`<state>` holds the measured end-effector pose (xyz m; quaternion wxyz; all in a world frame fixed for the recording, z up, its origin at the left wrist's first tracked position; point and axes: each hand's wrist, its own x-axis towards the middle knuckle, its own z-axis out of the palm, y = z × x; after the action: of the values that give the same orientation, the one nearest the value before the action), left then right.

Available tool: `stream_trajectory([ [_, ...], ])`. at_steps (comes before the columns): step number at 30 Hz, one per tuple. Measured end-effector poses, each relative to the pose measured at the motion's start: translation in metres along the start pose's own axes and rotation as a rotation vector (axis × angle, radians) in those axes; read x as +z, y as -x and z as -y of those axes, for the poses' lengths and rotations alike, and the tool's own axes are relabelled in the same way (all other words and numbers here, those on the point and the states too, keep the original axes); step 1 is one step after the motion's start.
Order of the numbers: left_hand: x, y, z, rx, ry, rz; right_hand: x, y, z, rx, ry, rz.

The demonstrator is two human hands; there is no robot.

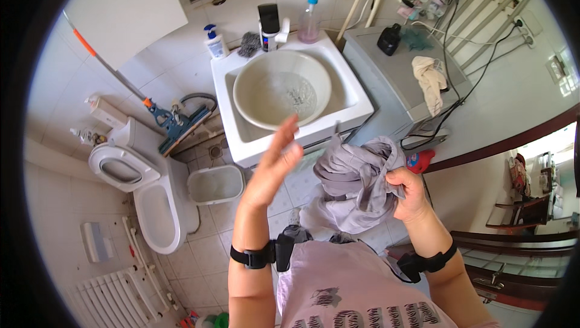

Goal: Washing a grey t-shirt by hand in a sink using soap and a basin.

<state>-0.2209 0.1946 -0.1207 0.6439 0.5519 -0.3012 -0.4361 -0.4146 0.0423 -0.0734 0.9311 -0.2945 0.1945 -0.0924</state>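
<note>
My right hand (409, 194) grips a bundled grey garment (356, 183) by its edge, thumb on top. Loose folds of the fabric hang down in front of my body. My left hand (277, 162) is raised with fingers stretched out and nothing in it, just short of the sink's front edge. Beyond it a round off-white basin (248, 95) sits in the white square sink (356, 101). Rippling water lies in the basin, under the black and white faucet (269, 25).
A pump bottle (215, 42), a grey scrubber (249, 44) and a blue-topped bottle (309, 19) line the sink's back. At left are an open toilet (158, 216), a bin (215, 185) and a mop (178, 125). A washing machine (374, 65) stands at right.
</note>
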Motion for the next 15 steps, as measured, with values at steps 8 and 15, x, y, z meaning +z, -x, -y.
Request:
stream_trajectory([
  [8,0.048,-0.012,0.017,-0.164,0.676,-0.021,-0.054,0.019,0.023,-0.361,0.638,0.092],
  [15,0.019,-0.022,-0.042,0.074,0.649,0.067,-0.010,0.024,0.086,-0.209,0.956,-0.004],
])
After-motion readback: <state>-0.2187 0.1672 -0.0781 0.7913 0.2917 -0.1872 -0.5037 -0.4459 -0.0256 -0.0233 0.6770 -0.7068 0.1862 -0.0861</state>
